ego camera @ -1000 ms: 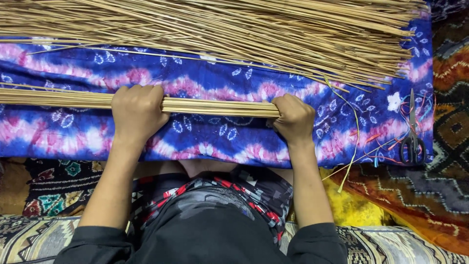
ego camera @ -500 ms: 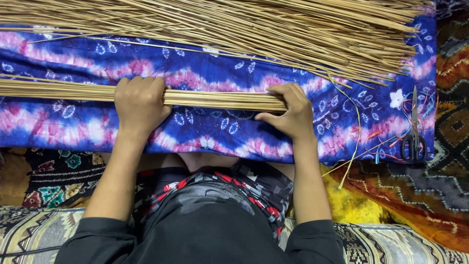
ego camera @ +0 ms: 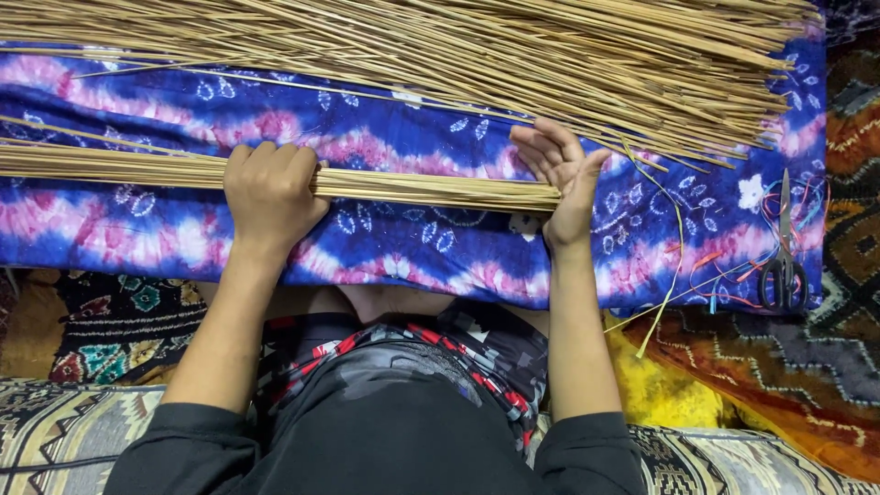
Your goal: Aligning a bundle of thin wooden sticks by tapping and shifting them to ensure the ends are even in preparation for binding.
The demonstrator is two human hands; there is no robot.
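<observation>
A thin bundle of tan straw sticks (ego camera: 431, 188) lies across a blue, pink and white tie-dye cloth (ego camera: 431, 252) over my lap. My left hand (ego camera: 270, 194) grips the bundle from above, fingers wrapped round it. My right hand (ego camera: 561, 179) is open, its palm flat against the bundle's right end, fingers spread and pointing away from me. A much larger heap of the same sticks (ego camera: 440, 55) covers the far part of the cloth.
Scissors (ego camera: 785, 257) lie on the cloth's right edge among bits of coloured thread (ego camera: 724, 270). A few loose sticks (ego camera: 665, 275) trail off to the right. Patterned rugs (ego camera: 807, 367) and cushions (ego camera: 55, 422) surround my lap.
My right hand let go of the bundle's end, opening and setting its palm against the stick tips. My left hand kept its grip. The view shifted slightly.
</observation>
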